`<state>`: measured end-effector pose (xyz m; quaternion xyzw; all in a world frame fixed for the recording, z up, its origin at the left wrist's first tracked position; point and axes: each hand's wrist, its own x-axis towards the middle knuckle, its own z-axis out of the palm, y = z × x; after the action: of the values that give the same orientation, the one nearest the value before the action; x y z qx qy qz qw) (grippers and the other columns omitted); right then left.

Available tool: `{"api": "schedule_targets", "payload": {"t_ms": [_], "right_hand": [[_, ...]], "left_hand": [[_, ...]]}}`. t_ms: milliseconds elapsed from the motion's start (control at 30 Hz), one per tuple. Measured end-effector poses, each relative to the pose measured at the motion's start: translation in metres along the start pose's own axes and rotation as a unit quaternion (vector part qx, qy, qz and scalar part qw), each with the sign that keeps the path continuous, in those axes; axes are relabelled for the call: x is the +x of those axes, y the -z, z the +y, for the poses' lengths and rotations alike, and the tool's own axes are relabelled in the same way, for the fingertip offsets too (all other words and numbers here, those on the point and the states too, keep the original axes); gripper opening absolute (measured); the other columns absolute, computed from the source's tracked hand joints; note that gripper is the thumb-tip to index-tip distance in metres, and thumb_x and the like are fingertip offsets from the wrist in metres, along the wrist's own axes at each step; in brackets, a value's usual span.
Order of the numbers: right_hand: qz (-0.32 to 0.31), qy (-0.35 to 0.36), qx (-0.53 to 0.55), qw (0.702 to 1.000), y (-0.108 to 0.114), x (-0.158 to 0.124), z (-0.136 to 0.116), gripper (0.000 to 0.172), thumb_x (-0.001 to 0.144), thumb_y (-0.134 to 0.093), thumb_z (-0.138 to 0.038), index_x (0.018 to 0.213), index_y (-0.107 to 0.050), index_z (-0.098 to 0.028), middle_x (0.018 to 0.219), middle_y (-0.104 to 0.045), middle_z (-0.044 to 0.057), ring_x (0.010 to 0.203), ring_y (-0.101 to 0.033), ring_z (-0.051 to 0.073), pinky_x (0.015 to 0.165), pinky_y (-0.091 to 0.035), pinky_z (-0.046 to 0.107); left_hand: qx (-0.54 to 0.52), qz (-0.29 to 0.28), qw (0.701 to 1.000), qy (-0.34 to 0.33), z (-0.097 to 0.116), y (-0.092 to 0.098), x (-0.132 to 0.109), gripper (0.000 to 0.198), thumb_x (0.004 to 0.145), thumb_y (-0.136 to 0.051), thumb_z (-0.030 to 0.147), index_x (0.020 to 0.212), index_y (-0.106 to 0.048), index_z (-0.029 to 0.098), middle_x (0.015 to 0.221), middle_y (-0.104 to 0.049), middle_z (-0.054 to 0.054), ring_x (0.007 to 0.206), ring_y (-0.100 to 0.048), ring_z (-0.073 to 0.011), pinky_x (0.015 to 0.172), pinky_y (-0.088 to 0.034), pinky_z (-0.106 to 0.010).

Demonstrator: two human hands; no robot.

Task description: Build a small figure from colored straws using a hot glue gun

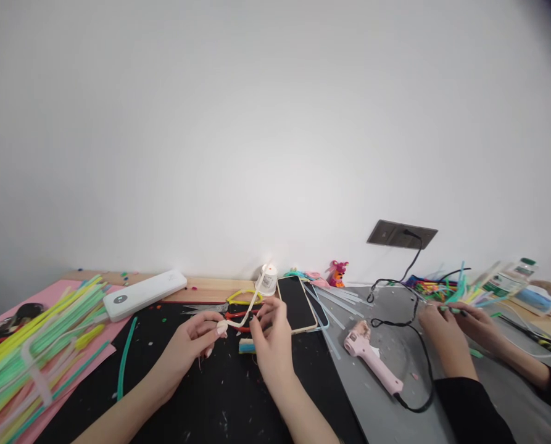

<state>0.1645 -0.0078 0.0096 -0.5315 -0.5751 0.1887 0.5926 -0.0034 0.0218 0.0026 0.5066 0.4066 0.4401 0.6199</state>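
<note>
A cream-white pipe cleaner (246,317) runs between my two hands, its free end rising past the white cup at the back. Its other end forms a small rolled lump, which my left hand (196,339) pinches between thumb and fingertips. My right hand (274,339) is closed on the strip a little further along, thumb against fingers. Beneath the right fingers, on the black mat (210,394), lies a small striped blue-and-yellow piece (246,346), partly hidden. Just behind the hands are scissors with yellow and red handles (244,296).
Bundled pipe cleaners (48,351) and a white power bank-like device (145,294) lie left. Phones (296,302), a white cup (266,280) and a small pink figure (338,273) stand behind. A pink glue gun (372,357) with cord lies right, near another person's hands (446,327).
</note>
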Motion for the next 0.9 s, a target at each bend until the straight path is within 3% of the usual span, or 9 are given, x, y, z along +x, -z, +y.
{"api": "schedule_targets", "payload": {"t_ms": [100,200,467,900], "right_hand": [[-0.085,-0.084,0.062,0.991,-0.0045,0.0017,0.0001,0.006,0.077,-0.057,-0.023,0.081,-0.056,-0.019,0.058,-0.045,-0.007,0.048,-0.044,0.009,0.047,-0.037,0.02],[-0.117,-0.123,0.125,0.977,-0.0082,0.0013,0.0015,0.013,0.077,-0.056,-0.027,0.067,-0.051,-0.019,0.056,-0.044,-0.006,0.049,-0.043,0.01,0.05,-0.035,0.021],[-0.133,-0.145,0.131,0.972,-0.0074,0.001,-0.0002,0.017,0.075,-0.056,-0.029,0.063,-0.047,-0.021,0.053,-0.049,-0.005,0.047,-0.043,0.01,0.05,-0.033,0.022],[-0.15,-0.2,0.175,0.952,-0.0074,0.003,0.0019,0.019,0.074,-0.059,-0.033,0.065,-0.048,-0.02,0.046,-0.052,-0.008,0.031,-0.036,0.005,0.032,-0.028,0.017]], "left_hand": [[0.021,-0.007,1.0,-0.018,0.0011,-0.0021,-0.0009,0.035,0.067,-0.075,0.045,0.086,-0.063,0.019,0.068,-0.068,0.0,0.051,-0.047,-0.0113,0.048,-0.034,-0.022],[0.034,-0.024,0.999,-0.033,0.0003,-0.0036,-0.0013,0.035,0.068,-0.073,0.046,0.087,-0.063,0.019,0.069,-0.069,-0.001,0.052,-0.049,-0.0123,0.047,-0.036,-0.022],[0.059,-0.017,0.997,-0.046,0.0063,-0.0055,-0.0051,0.033,0.068,-0.072,0.046,0.086,-0.064,0.019,0.068,-0.068,0.0,0.049,-0.05,-0.0117,0.046,-0.039,-0.023],[0.075,-0.041,0.995,-0.055,0.0,-0.0036,-0.0026,0.03,0.07,-0.071,0.045,0.08,-0.061,0.019,0.066,-0.066,0.0,0.054,-0.054,-0.0141,0.046,-0.039,-0.022]]}}
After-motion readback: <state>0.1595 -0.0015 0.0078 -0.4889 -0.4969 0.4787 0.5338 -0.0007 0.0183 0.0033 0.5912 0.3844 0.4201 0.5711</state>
